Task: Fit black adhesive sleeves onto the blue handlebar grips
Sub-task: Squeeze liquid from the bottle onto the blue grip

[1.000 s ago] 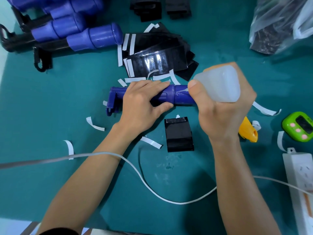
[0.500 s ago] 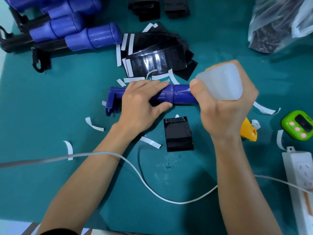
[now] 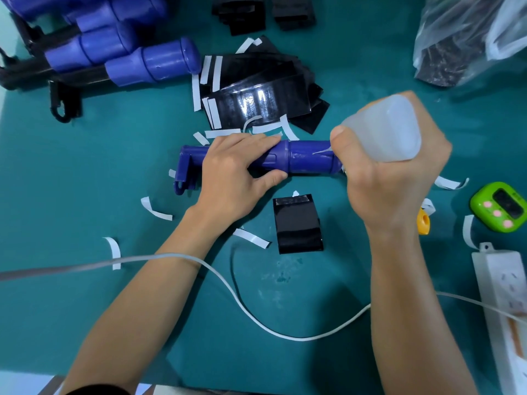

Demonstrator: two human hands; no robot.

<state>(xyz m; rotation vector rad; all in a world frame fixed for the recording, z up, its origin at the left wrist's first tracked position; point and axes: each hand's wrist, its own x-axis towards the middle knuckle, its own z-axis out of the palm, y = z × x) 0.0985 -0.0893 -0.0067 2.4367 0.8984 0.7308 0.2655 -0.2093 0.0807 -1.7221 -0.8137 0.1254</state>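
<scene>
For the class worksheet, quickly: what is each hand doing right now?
Left hand: holds the blue grip.
Right hand: grips the plastic bottle, nozzle on the blue grip.

Teal table (image 3: 85, 166) bears sleeves (image 3: 262, 101), strips (image 3: 251, 238), blue grips (image 3: 159, 64)

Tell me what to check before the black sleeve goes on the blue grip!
1. The blue grip is held steady on the table by the left hand: ok.
2. The right hand grips the squeeze bottle, nozzle tip on the grip: ok.
3. The black sleeve lies flat, close beside the grip: ok.
4. Grip coated all round: cannot tell.
5. Sleeve's backing strip peeled off: cannot tell.
</scene>
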